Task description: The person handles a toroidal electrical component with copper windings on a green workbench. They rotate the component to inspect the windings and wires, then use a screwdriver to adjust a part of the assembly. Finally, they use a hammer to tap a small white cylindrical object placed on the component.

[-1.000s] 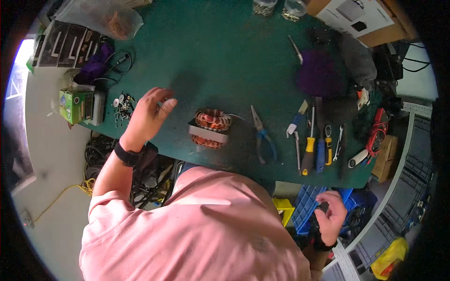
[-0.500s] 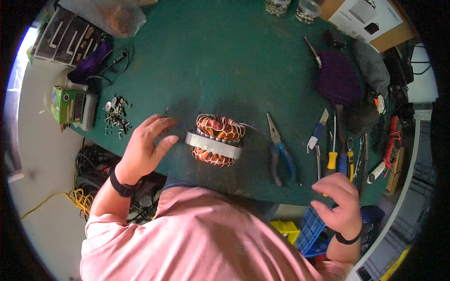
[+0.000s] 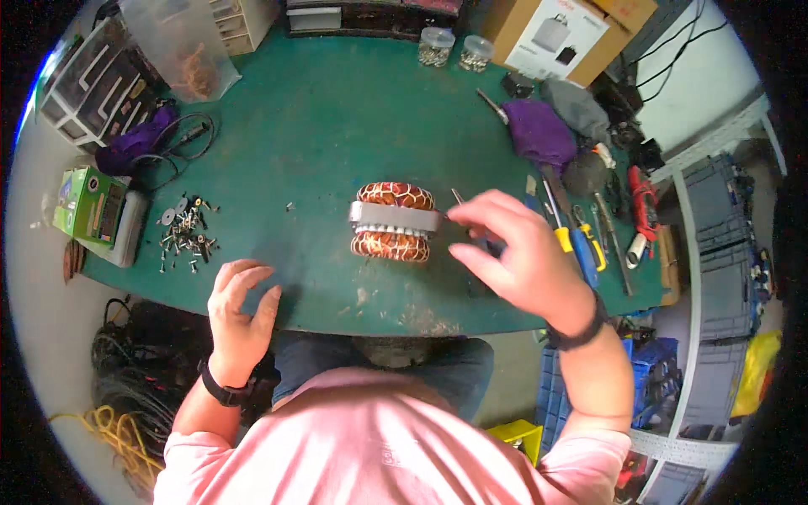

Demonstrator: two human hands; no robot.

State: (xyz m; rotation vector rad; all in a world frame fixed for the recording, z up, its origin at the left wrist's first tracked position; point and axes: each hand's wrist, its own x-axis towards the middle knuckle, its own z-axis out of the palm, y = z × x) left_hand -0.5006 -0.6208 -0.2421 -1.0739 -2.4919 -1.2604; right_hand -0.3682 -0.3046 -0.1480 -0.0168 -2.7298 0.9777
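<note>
A copper winding (image 3: 390, 248) with white lacing and a silver-grey metal band (image 3: 394, 215) around its middle sits near the table's front centre. My right hand (image 3: 526, 257) hovers at its right, fingers bent and apart, fingertips by the band's end; whether they touch is unclear. Pliers are mostly hidden beneath that hand. My left hand (image 3: 241, 316) is at the front edge, left of the winding, fingers loosely curled and apart, holding nothing.
Green tabletop (image 3: 337, 118). Loose screws and washers (image 3: 183, 237) lie left; screwdrivers (image 3: 562, 240), a purple cloth (image 3: 540, 130) and red leads (image 3: 640, 202) right. A cardboard box (image 3: 572, 38), two jars (image 3: 436, 46) and drawer units (image 3: 93, 88) stand at the back and left.
My right hand has risen from low at the right to beside the winding. My left hand has moved down and left, away from it. The view has shifted.
</note>
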